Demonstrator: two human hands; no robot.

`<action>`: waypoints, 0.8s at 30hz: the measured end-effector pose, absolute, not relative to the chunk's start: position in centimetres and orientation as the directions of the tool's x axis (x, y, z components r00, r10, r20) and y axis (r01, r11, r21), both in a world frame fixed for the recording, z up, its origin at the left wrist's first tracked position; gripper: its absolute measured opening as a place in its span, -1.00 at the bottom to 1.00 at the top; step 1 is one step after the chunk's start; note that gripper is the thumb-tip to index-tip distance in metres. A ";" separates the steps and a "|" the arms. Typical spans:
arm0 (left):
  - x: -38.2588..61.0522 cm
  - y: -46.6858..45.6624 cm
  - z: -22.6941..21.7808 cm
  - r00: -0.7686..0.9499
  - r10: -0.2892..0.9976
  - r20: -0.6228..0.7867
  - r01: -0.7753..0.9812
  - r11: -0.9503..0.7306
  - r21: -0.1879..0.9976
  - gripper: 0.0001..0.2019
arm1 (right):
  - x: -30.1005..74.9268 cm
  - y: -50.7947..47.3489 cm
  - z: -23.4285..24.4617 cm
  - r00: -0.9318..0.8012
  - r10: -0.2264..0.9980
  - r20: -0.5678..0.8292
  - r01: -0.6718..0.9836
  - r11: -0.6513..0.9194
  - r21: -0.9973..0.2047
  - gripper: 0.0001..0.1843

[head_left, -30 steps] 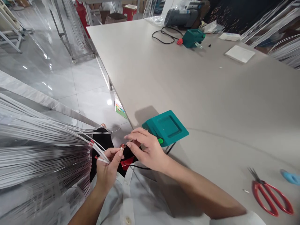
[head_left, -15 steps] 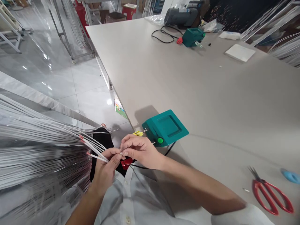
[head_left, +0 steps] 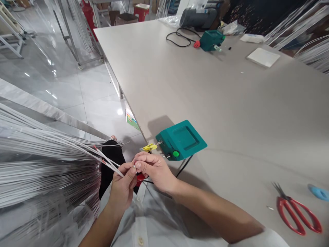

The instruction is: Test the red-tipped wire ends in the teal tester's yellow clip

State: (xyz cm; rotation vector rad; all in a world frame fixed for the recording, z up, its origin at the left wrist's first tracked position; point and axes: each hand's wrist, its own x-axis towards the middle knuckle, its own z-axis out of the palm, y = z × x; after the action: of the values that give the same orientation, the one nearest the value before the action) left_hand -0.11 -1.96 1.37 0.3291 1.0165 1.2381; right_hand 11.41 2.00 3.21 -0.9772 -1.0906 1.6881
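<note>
Several white cables (head_left: 110, 164) with reddish marks run into my left hand (head_left: 123, 187), which is closed round them near their ends. My right hand (head_left: 154, 169) meets it fingertip to fingertip, pinching at a small whitish cable end (head_left: 134, 166). The fingers mostly hide that end. Just beyond my right hand, a yellow clip (head_left: 149, 147) is attached to a green box (head_left: 181, 139) with a round green button, at the table's edge. Something red (head_left: 140, 178) shows partly beneath my hands.
A large bundle of white cables (head_left: 38, 137) hangs at my left. Red-handled scissors (head_left: 290, 209) and a blue ring-like item (head_left: 318, 192) lie on the table (head_left: 231, 113) at right. At the back stand another green box (head_left: 212, 40) and a grey motor-like machine (head_left: 197, 18).
Both hands have shifted slightly to the right, still together. The red marks on the held cables have moved, and more of the yellow clip shows.
</note>
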 end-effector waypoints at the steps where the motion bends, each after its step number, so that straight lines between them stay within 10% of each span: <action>1: -0.1 -2.0 1.4 -0.032 0.890 -0.455 -0.604 0.345 0.719 -0.88 | 11.6 2.0 3.3 -0.293 0.950 -0.111 -0.207 -0.176 -0.962 -0.86; 8: -0.3 -2.3 1.5 -0.112 0.917 -0.382 -0.262 0.344 0.902 -0.90 | 12.8 2.5 2.9 -0.368 0.893 0.259 0.248 0.363 -0.898 -0.79; 13: 0.6 -2.5 1.7 -0.255 0.913 -0.318 -0.105 0.301 0.948 -0.88 | 13.4 3.1 2.4 -0.593 0.643 0.485 0.526 0.765 -0.371 -0.80; 17: 0.8 -2.2 1.7 -0.325 0.900 -0.292 -0.051 0.291 0.955 -0.85 | 13.8 3.6 2.5 -0.752 0.516 0.411 0.499 0.852 -0.157 -0.78; 20: 0.1 -1.7 1.6 -0.382 0.877 -0.289 -0.031 0.301 0.953 -0.83 | 14.3 3.3 2.7 -0.794 0.495 0.354 0.445 0.869 -0.217 -0.81; 24: -0.7 -1.6 1.2 -0.310 0.898 -0.312 -0.044 0.315 0.948 -0.83 | 15.0 2.7 3.4 -0.603 0.749 0.276 0.515 0.629 -0.582 -0.83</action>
State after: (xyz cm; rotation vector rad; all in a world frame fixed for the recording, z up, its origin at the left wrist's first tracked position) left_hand -0.72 -1.58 1.21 0.8006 1.5780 1.1776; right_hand 14.98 2.71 3.41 -0.9906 -2.3497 0.6198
